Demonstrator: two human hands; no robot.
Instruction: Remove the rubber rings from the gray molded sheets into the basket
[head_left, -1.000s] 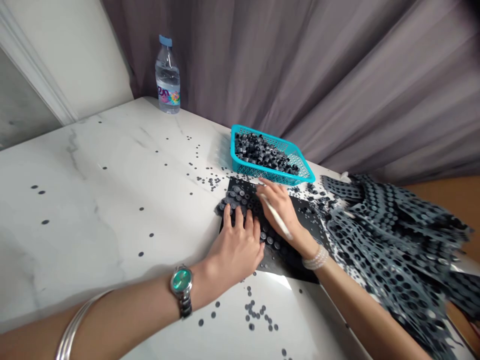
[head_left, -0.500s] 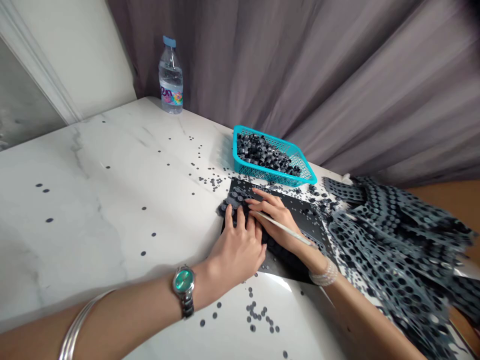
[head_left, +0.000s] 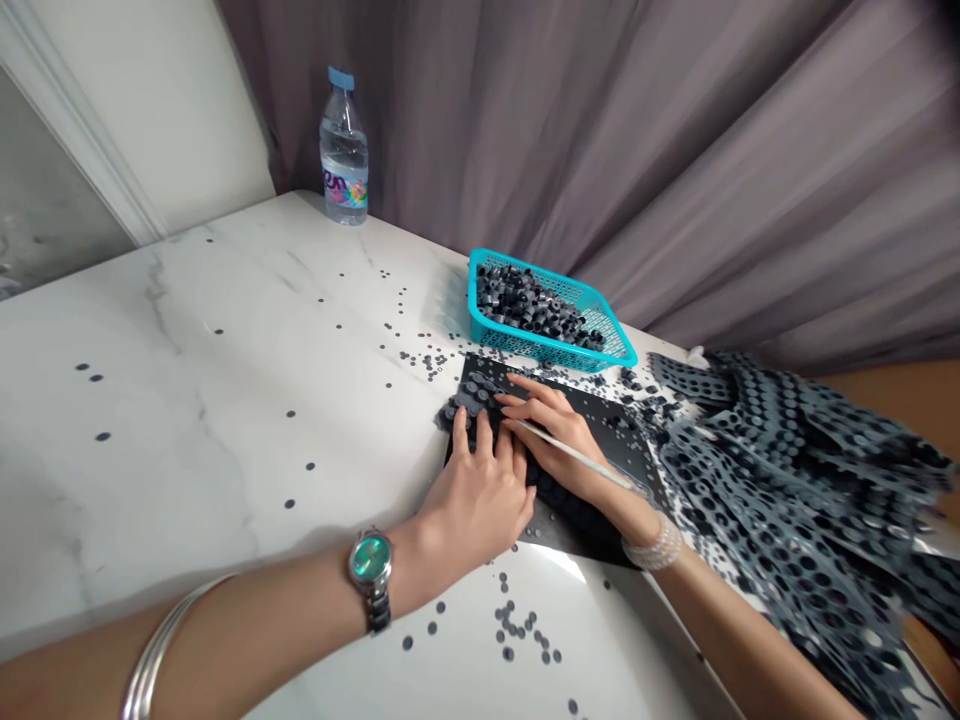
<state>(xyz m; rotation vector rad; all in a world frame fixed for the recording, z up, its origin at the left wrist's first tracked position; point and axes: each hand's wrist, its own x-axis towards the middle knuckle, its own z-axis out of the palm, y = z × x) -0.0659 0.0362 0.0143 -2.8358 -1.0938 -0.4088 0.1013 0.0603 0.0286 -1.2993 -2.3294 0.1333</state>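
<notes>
My left hand point(head_left: 480, 495) lies with its fingers stretched out, their tips resting on a dark rubber-like sheet with round raised shapes point(head_left: 472, 392). Part of that sheet is hidden beneath both hands. Close beside it, my right hand point(head_left: 559, 440) grips a slim pale stick-like tool point(head_left: 577, 455) between its fingers. The tool's tip is hidden at the fingers, so I cannot tell whether it touches the sheet. Under the work lies a flat black board point(head_left: 622, 425) sprinkled with small dark discs.
A turquoise basket point(head_left: 555, 352) of small dark cylindrical pieces stands behind the board. Perforated dark sheets point(head_left: 780, 500) are heaped at the right. Loose dark discs point(head_left: 517, 630) dot the white marbled table point(head_left: 187, 480). A water bottle point(head_left: 344, 150) stands at the back, before a grey curtain point(head_left: 600, 120).
The whole view has shifted very slightly. Both hands stay in nearly the same place on the sheet, and the right hand still grips the pale tool.
</notes>
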